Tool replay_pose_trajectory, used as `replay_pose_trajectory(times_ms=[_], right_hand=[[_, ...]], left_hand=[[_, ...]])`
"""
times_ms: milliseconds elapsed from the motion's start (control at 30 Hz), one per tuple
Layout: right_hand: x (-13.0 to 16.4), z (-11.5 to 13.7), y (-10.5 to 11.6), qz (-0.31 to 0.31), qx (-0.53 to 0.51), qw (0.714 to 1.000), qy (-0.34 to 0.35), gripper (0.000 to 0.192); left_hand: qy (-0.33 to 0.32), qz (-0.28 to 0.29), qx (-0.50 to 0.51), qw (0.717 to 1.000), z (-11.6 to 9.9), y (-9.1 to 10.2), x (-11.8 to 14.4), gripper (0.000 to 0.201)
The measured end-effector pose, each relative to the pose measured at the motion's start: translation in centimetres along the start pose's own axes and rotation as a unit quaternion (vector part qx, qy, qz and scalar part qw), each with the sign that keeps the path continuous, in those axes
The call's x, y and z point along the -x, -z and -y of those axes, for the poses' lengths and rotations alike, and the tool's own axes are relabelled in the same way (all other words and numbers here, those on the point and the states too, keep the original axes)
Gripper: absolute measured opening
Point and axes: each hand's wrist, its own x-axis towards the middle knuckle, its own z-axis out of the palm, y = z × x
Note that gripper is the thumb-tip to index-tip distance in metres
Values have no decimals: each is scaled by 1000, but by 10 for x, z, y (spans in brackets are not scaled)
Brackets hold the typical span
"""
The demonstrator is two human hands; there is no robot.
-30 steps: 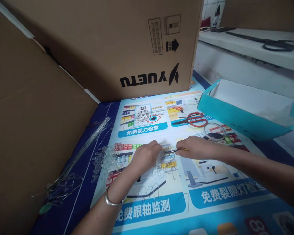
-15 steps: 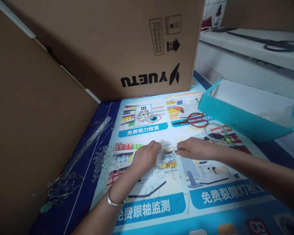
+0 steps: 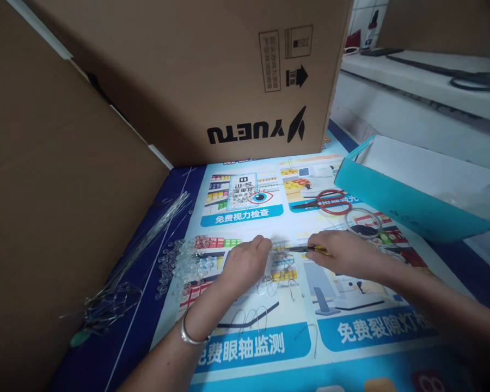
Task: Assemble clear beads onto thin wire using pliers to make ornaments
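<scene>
My left hand (image 3: pixel 249 264), with a silver bangle on its wrist, is closed in a pinch on thin wire (image 3: pixel 278 251). A blurred, clear cluster shows at its fingertips; its details cannot be made out. My right hand (image 3: pixel 343 253) is wrapped round small pliers (image 3: pixel 302 249) with yellow handles, whose dark jaws point left into the wire beside my left fingers. Below my hands, curved wire pieces (image 3: pixel 296 288) lie on the printed sheet. Left of my left hand spreads a pile of clear beads (image 3: pixel 183 264).
Red-handled scissors (image 3: pixel 332 201) and a coil of wire (image 3: pixel 363 223) lie beyond my right hand. A teal box (image 3: pixel 408 204) stands at the right. A bundle of long wires (image 3: pixel 147 239) lies at the left. Cardboard walls (image 3: pixel 188 76) rise behind and to the left.
My right hand and the pliers have drawn a little to the right, away from my left hand, showing more of the pliers. My left hand stays nearly in place. The view has shifted slightly.
</scene>
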Motion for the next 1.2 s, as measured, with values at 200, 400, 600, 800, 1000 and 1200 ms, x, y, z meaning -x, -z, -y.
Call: replay_pose_trajectory(times_ms=[200,400,600,800,1000,1200], right_hand=[[-1,25,3,-95,81,992,20,30],[0,29,6,-109,122,986,27,29],[0,22,5,-76,96,992,9,31],[-2,19,6,-72,79,994,1,34],[3,9,5,-51,24,998,9,36],[19,3,-7,-21,1,1000,4,36]], left_hand=[[3,8,6,1000,-2,4,0,14],[4,6,11,1000,0,2,1,16],[5,9,8,1000,1,1,-1,17],[22,17,11,1000,1,2,0,19],[12,17,3,1000,3,4,1,18],[14,13,18,1000,5,4,2,19]])
